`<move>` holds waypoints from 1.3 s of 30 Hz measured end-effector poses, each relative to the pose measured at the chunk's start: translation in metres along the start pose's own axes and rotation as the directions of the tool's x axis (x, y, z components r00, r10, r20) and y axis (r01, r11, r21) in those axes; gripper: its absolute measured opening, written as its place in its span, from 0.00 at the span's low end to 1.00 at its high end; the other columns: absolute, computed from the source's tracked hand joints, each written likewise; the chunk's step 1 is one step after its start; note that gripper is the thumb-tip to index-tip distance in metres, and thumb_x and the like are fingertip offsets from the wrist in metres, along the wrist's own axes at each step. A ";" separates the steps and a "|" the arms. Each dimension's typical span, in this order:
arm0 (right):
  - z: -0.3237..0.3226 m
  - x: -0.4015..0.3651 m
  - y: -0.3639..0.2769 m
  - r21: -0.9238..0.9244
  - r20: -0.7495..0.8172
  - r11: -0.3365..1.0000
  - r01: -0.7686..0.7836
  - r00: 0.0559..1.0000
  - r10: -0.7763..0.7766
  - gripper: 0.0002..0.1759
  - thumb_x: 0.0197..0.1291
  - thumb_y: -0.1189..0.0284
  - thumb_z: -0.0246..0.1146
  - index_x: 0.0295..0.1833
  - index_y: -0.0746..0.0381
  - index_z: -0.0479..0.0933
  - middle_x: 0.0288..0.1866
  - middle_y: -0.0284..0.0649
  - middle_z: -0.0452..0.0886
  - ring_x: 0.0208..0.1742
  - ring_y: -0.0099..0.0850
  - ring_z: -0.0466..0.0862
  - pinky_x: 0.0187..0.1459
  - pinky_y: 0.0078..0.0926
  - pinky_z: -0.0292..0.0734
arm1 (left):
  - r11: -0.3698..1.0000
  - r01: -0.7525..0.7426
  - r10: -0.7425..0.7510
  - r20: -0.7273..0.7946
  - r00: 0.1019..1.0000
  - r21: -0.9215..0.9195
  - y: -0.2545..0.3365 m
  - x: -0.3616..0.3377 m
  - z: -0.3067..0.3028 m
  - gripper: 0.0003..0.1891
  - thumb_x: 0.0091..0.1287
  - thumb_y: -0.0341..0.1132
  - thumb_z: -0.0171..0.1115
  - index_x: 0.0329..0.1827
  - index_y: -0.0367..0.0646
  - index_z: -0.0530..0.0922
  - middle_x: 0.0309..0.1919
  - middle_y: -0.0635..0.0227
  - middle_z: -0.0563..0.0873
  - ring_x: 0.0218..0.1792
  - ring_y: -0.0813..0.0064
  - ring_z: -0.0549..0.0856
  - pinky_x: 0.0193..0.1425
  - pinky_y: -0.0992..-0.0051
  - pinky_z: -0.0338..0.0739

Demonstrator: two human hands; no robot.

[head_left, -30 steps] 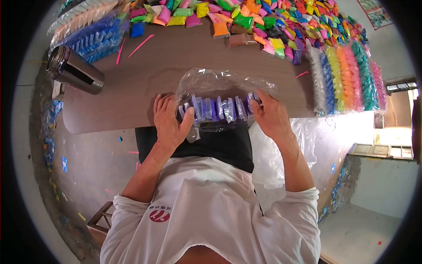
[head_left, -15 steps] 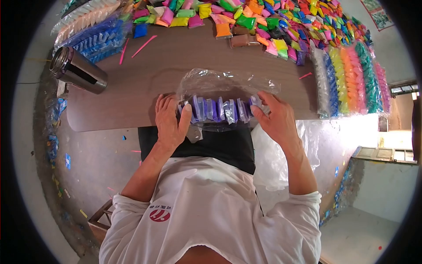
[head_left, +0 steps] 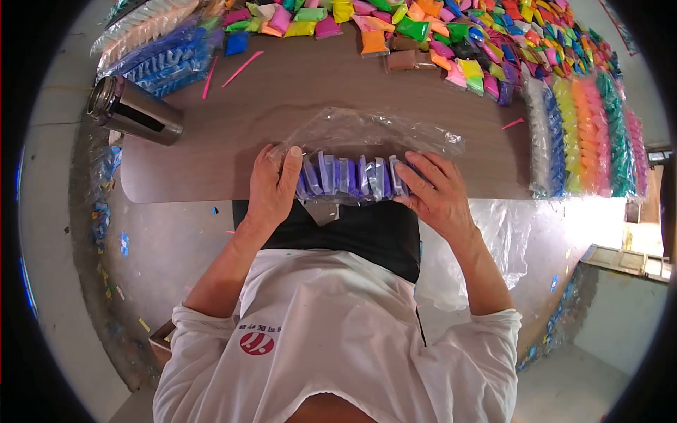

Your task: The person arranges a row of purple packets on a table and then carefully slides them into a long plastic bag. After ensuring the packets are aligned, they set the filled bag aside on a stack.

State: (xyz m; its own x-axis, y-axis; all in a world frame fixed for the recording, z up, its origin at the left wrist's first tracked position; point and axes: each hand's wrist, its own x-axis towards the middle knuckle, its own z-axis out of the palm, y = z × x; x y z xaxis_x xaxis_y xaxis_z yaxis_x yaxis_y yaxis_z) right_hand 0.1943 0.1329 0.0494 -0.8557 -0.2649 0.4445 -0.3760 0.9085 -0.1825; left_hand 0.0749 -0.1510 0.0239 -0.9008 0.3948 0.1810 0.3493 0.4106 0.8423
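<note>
A row of small purple packets [head_left: 345, 176] stands on edge inside a clear plastic bag [head_left: 374, 120] at the table's near edge. My left hand [head_left: 273, 185] grips the left end of the row, its thumb on top and the other fingers behind the bag. At the opposite end my right hand [head_left: 438, 189] is closed round the last packets, fingers bent over them. The loose, crinkled part of the bag spreads behind the row on the table. Parts of the end packets are hidden by my fingers.
A steel flask [head_left: 134, 111] lies on the table [head_left: 338, 77] at the left, near pink strips [head_left: 242, 69]. Loose colourful packets [head_left: 451, 42] heap along the back. Bagged rows of packets [head_left: 582, 134] stand at the right, others [head_left: 151, 56] at the back left.
The packets sit slightly closer together between my hands. My right fingers have moved further over the right end of the row. The view has shifted a little, moving the table rightward.
</note>
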 end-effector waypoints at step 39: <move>0.036 0.126 0.004 0.379 0.412 0.900 -0.215 0.910 0.044 0.45 0.47 0.52 0.77 0.70 0.61 0.74 0.72 0.49 0.73 0.72 0.47 0.73 0.72 0.41 0.67 | 0.922 0.168 -0.195 0.043 0.980 0.348 0.007 0.103 0.008 0.30 0.77 0.50 0.51 0.22 0.32 0.80 0.22 0.43 0.80 0.29 0.39 0.82 0.39 0.50 0.74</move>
State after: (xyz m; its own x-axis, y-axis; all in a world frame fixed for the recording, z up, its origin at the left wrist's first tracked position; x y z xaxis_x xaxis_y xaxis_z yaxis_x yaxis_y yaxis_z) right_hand 0.0722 0.0913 0.0729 -0.9418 -0.3342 0.0354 -0.2890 0.7518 -0.5926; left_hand -0.0132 -0.1007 0.0439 -0.9396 0.3422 -0.0083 0.2606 0.7309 0.6307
